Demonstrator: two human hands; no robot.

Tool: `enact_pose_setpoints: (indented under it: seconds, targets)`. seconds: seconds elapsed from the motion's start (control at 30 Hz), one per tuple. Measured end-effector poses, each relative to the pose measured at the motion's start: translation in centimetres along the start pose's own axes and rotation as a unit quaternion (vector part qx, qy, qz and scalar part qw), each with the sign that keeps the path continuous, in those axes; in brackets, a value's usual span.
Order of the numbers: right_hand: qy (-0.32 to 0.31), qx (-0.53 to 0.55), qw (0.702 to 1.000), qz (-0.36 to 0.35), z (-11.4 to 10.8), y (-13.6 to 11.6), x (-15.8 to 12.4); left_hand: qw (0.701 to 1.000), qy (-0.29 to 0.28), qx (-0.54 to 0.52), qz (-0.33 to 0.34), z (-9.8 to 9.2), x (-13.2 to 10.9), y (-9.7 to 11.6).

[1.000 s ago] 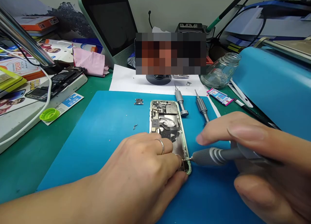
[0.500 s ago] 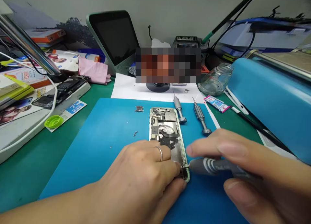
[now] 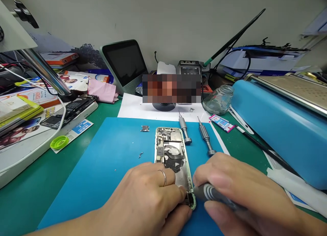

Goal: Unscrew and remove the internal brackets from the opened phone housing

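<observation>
An opened smartphone (image 3: 176, 150) with a pale green frame lies on the blue mat, its inner parts showing. My left hand (image 3: 150, 195), with a ring on one finger, grips its lower end and hides the bottom left part. In my right hand (image 3: 237, 191) is a grey screwdriver (image 3: 213, 195), held sideways against the phone's right edge near the bottom; its tip is hard to make out. Two more screwdrivers, a lighter one (image 3: 184, 128) and a darker one (image 3: 206, 137), lie right of the phone. A small metal part (image 3: 145, 128) and tiny pieces (image 3: 140, 155) rest to its left.
Behind the blue mat (image 3: 102, 167) are a white sheet (image 3: 133, 106), a tablet-like screen (image 3: 125, 63) and a tipped glass jar (image 3: 219, 99). A blue machine (image 3: 276, 130) stands at right. Leftward are a lamp post (image 3: 48, 72), a green cap (image 3: 59, 142) and phone parts (image 3: 68, 111).
My right index finger has come down from its raised position, and the hand has closed more around the screwdriver. The view has tilted upward. My left hand stays on the phone.
</observation>
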State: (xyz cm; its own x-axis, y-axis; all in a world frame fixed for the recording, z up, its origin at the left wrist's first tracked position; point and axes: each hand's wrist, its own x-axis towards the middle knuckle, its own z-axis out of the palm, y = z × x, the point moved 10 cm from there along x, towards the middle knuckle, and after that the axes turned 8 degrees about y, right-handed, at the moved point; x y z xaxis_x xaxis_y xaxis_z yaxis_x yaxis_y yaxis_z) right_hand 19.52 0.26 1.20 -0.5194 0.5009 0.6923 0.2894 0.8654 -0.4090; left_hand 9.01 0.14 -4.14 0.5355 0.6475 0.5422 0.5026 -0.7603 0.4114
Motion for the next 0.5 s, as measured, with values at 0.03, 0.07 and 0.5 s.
enact_pose_setpoints:
  seconds: [0.03,0.07,0.5]
  targets:
    - [-0.008,0.016,1.000,-0.012,0.1,-0.2,0.2,1.000,0.008,-0.014,-0.004,-0.1,0.0,-0.1]
    - [-0.015,0.024,0.999,-0.017,0.2,-0.2,0.4,0.999,0.013,-0.035,-0.011,-0.2,0.0,-0.2]
    - [-0.034,0.071,0.997,-0.005,0.8,-0.1,0.8,0.996,0.048,-0.059,-0.053,-1.0,0.6,-0.3]
